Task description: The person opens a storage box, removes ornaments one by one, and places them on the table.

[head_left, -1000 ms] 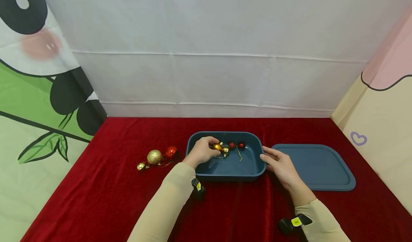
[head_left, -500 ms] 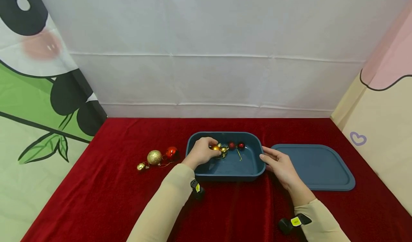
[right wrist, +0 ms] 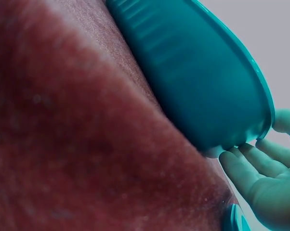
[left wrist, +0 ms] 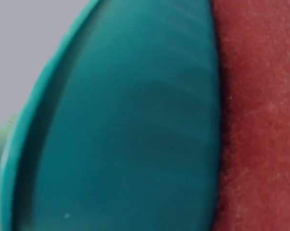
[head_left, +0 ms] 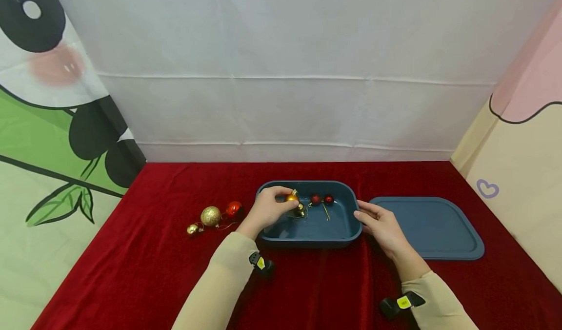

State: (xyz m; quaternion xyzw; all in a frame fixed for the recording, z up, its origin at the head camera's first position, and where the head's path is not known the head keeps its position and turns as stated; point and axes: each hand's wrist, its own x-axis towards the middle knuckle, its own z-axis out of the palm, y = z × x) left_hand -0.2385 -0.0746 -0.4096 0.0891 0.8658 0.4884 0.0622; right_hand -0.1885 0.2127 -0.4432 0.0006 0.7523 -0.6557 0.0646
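Observation:
Inside the blue plastic box point(head_left: 307, 243), my left hand point(head_left: 265, 210) pinches a shiny gold Christmas bauble point(head_left: 291, 198) between thumb and fingers, near the box's left end. Smaller gold baubles point(head_left: 300, 208) lie close beside my thumb, partly covered by it. Two small red baubles point(head_left: 315, 199) rest farther right on the box floor, with a gold string. My right hand point(head_left: 386, 228) holds the box's right end, thumb at the rim and fingers against the outer wall; the right wrist view shows these fingertips point(right wrist: 231, 163) low on the box. The left wrist view mostly shows the box wall point(left wrist: 125, 120).
Left of the box, a glittery gold bauble point(head_left: 210, 216), a red bauble point(head_left: 234, 209) and a small gold bauble point(head_left: 192, 229) lie strung on the red cloth point(head_left: 145, 271). The flat blue lid point(head_left: 432, 227) lies at the right. A white curtain point(head_left: 281, 110) hangs behind.
My left hand has shifted slightly left with the gold bauble, whose cap now points up. The smaller gold baubles have moved left too. My right hand stays at the box.

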